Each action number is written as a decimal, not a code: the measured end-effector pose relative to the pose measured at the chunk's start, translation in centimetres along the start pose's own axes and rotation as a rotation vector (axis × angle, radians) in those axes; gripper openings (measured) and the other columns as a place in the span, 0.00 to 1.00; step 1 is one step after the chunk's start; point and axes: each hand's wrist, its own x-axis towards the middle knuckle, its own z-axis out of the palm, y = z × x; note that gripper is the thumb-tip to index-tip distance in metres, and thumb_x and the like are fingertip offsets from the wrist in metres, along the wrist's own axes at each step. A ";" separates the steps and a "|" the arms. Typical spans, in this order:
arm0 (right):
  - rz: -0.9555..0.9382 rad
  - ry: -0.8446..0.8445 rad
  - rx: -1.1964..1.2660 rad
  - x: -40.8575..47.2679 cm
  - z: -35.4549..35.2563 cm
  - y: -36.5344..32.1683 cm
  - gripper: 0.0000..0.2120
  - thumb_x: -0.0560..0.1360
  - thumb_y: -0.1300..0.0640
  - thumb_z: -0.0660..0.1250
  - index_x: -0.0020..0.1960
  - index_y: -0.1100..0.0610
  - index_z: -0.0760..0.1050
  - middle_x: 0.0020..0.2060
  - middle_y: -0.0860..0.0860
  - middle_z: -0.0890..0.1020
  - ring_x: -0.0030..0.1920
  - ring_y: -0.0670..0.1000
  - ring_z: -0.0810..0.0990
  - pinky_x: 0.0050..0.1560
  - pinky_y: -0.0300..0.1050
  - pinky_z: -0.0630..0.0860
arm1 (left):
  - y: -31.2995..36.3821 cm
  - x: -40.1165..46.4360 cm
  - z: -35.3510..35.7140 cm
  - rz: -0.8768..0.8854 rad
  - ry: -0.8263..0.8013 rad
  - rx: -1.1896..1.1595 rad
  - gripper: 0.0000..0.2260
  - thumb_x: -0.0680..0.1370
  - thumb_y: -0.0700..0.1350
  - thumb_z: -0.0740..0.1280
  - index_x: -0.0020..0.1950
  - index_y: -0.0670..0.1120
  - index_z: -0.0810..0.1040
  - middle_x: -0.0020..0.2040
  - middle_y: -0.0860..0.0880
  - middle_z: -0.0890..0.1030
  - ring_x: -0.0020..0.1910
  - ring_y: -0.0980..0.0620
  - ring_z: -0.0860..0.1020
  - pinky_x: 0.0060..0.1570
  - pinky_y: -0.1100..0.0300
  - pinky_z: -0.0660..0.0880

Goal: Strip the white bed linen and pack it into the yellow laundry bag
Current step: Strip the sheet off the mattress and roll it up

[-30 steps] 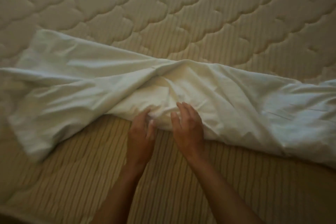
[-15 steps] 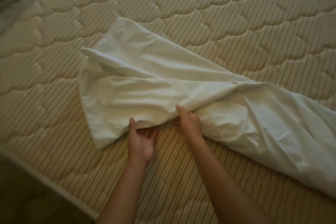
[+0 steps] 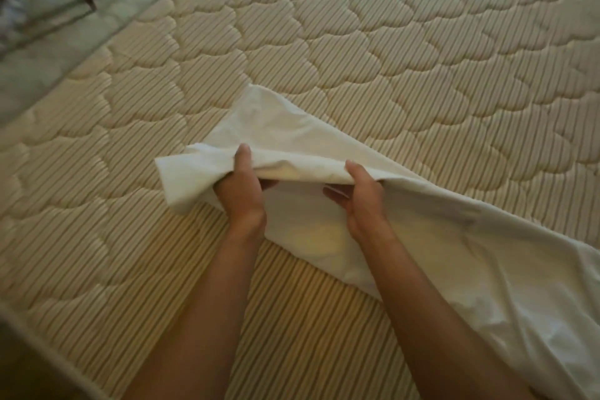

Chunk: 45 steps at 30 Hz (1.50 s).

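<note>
Quilted striped mattress (image 3: 373, 52) beneath white linen (image 3: 422, 253) pinched by left hand (image 3: 242, 195) and right hand (image 3: 365, 201); perhaps tiled floor (image 3: 35, 71) beyond.

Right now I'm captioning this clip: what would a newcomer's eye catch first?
The crumpled white cotton bed sheet, trailing from centre to the lower right, stands out first. Both hands grip its folded edge at centre: left hand, right hand. Beneath spreads the bare beige quilted mattress.
</note>
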 end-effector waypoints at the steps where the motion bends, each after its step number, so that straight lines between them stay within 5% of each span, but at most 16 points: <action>1: 0.002 0.021 -0.012 0.7 0.5 -0.3 0.13 0.79 0.57 0.66 0.62 0.61 0.75 0.52 0.58 0.83 0.45 0.56 0.85 0.39 0.48 0.82 | 0.5 1.0 0.9 0.028 0.018 0.063 0.20 0.78 0.49 0.69 0.69 0.47 0.75 0.60 0.49 0.81 0.56 0.50 0.81 0.47 0.50 0.83; 5: 0.006 0.104 -0.033 3.9 2.4 -0.3 0.12 0.79 0.56 0.64 0.58 0.62 0.76 0.44 0.60 0.84 0.35 0.55 0.85 0.34 0.46 0.81 | 2.1 5.7 4.2 0.283 0.061 0.415 0.16 0.79 0.49 0.68 0.61 0.39 0.78 0.58 0.44 0.82 0.57 0.48 0.80 0.63 0.56 0.74; 9: -0.062 0.137 -0.123 7.8 3.8 -0.4 0.13 0.80 0.52 0.61 0.50 0.60 0.79 0.40 0.59 0.85 0.33 0.52 0.82 0.32 0.42 0.77 | 1.6 10.2 7.7 0.407 -0.024 0.677 0.17 0.80 0.46 0.67 0.56 0.31 0.80 0.56 0.35 0.82 0.59 0.41 0.80 0.62 0.57 0.71; 12: -0.137 0.035 -0.504 10.4 3.5 0.9 0.15 0.79 0.46 0.57 0.46 0.53 0.77 0.44 0.55 0.81 0.42 0.53 0.78 0.46 0.54 0.77 | -1.7 13.1 8.5 0.391 -0.181 0.802 0.17 0.81 0.49 0.66 0.53 0.34 0.81 0.52 0.36 0.83 0.56 0.40 0.81 0.59 0.57 0.72; 14: -0.182 -0.073 -0.772 11.6 2.7 2.1 0.15 0.77 0.45 0.58 0.56 0.52 0.76 0.49 0.51 0.77 0.50 0.53 0.74 0.59 0.56 0.72 | -4.5 14.3 7.9 0.397 -0.298 0.903 0.15 0.81 0.51 0.63 0.50 0.40 0.80 0.48 0.39 0.83 0.50 0.40 0.81 0.51 0.55 0.74; 16: -0.328 -0.127 -1.067 12.3 1.6 2.9 0.19 0.79 0.52 0.62 0.69 0.55 0.71 0.57 0.51 0.76 0.58 0.53 0.73 0.64 0.51 0.67 | -6.6 14.5 6.9 0.451 -0.336 1.031 0.14 0.81 0.50 0.61 0.56 0.42 0.79 0.52 0.41 0.82 0.53 0.40 0.79 0.52 0.55 0.71; 19: -0.668 0.052 -1.496 12.1 0.3 3.4 0.26 0.77 0.49 0.62 0.74 0.54 0.67 0.69 0.55 0.72 0.68 0.58 0.68 0.71 0.55 0.58 | -8.8 14.4 5.5 0.735 -0.405 1.347 0.24 0.78 0.56 0.54 0.67 0.47 0.77 0.62 0.42 0.78 0.62 0.40 0.74 0.61 0.48 0.69; 23: -0.600 0.121 -1.803 13.3 -2.3 3.9 0.32 0.77 0.38 0.42 0.80 0.43 0.52 0.81 0.51 0.52 0.80 0.56 0.45 0.74 0.57 0.32 | -10.4 14.0 3.7 0.804 -0.452 1.747 0.29 0.79 0.62 0.44 0.80 0.58 0.57 0.81 0.47 0.58 0.80 0.42 0.53 0.73 0.35 0.41; 29: -0.490 -0.044 -1.831 16.0 -2.5 2.7 0.28 0.83 0.39 0.45 0.80 0.41 0.43 0.81 0.46 0.44 0.80 0.50 0.38 0.76 0.57 0.33 | -10.8 15.3 5.5 0.675 -0.501 1.877 0.29 0.79 0.67 0.45 0.80 0.65 0.42 0.82 0.55 0.42 0.79 0.38 0.37 0.65 0.22 0.39; 35: -0.426 -0.273 -1.781 15.9 -3.7 -0.7 0.27 0.84 0.45 0.50 0.81 0.46 0.48 0.81 0.49 0.46 0.80 0.49 0.42 0.78 0.52 0.39 | -8.9 13.4 7.4 0.427 -0.517 1.843 0.28 0.82 0.62 0.50 0.81 0.61 0.44 0.82 0.53 0.44 0.80 0.40 0.40 0.68 0.23 0.43; 38: -0.461 -0.171 -1.766 12.6 -7.1 -1.0 0.27 0.84 0.47 0.51 0.81 0.50 0.51 0.81 0.51 0.50 0.80 0.49 0.46 0.78 0.51 0.39 | -9.5 8.7 8.3 0.377 -0.532 1.723 0.27 0.83 0.57 0.54 0.81 0.57 0.52 0.82 0.51 0.49 0.80 0.42 0.45 0.70 0.26 0.45; 42: -0.496 -0.070 -1.800 6.5 -13.5 0.3 0.26 0.83 0.48 0.52 0.80 0.50 0.55 0.80 0.52 0.56 0.80 0.51 0.50 0.78 0.54 0.41 | -13.8 0.0 7.4 0.519 -0.736 1.744 0.24 0.84 0.56 0.53 0.80 0.57 0.56 0.82 0.51 0.52 0.81 0.46 0.46 0.73 0.32 0.44; 45: -0.454 0.158 -1.733 3.5 -19.6 -0.1 0.25 0.82 0.50 0.55 0.78 0.54 0.61 0.77 0.55 0.64 0.78 0.55 0.58 0.77 0.54 0.49 | -16.8 -6.6 7.4 0.561 -0.836 1.700 0.25 0.83 0.57 0.49 0.80 0.55 0.57 0.82 0.50 0.55 0.81 0.47 0.49 0.75 0.38 0.44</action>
